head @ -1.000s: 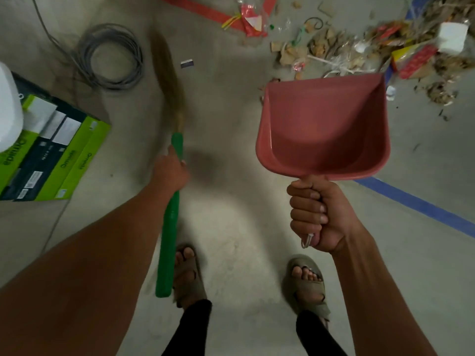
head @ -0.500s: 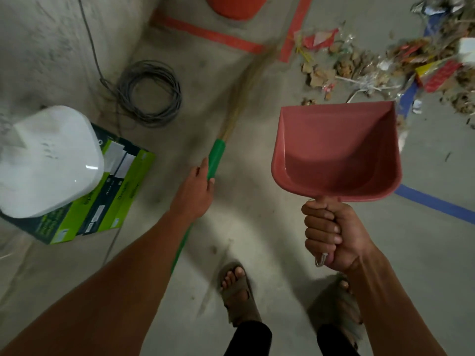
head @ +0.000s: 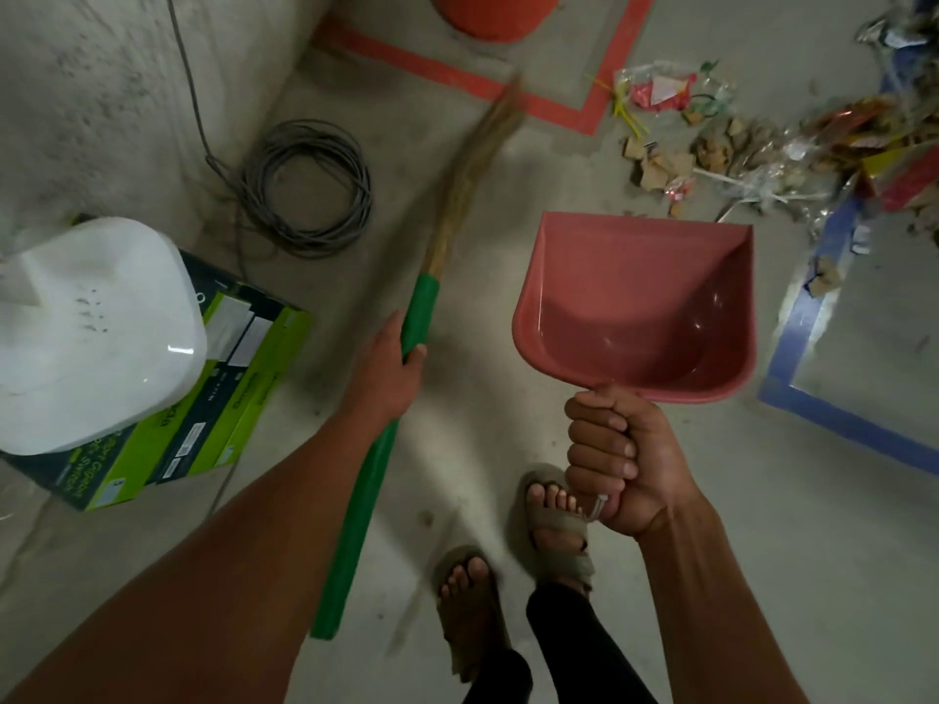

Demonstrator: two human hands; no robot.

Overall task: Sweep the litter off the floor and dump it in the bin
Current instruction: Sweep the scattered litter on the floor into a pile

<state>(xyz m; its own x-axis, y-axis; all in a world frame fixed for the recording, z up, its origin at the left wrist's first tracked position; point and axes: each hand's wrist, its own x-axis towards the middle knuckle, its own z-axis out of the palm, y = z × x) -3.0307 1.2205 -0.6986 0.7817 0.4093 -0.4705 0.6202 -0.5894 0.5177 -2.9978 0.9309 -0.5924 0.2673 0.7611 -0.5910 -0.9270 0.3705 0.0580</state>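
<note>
Underfoot, the concrete floor (head: 508,449) is grey and scuffed, marked with a red tape line (head: 442,73) that turns a corner near the top and a blue tape line (head: 833,424) at the right. A rough concrete wall (head: 91,104) rises at the upper left, with a coil of grey cable (head: 305,188) lying at its foot. Part of an orange bin (head: 493,15) shows at the top edge, inside the red tape.

A green and black box (head: 203,409) sits at the left (its print is too blurred and turned to read for sure), and a white plastic container (head: 91,337) rests on top of it; I cannot tell what is inside.

The litter (head: 752,155), mostly wrappers, card scraps and plastic, lies in a heap on the floor at the upper right, beyond the dustpan (head: 640,307).

The left hand (head: 391,368) grasps the green handle of the broom (head: 406,368), whose straw bristles reach toward the red tape. The right hand (head: 625,459) is clenched around the handle of the pink dustpan, which is held above the floor with nothing in it.

Two sandalled feet (head: 508,561) stand below.
</note>
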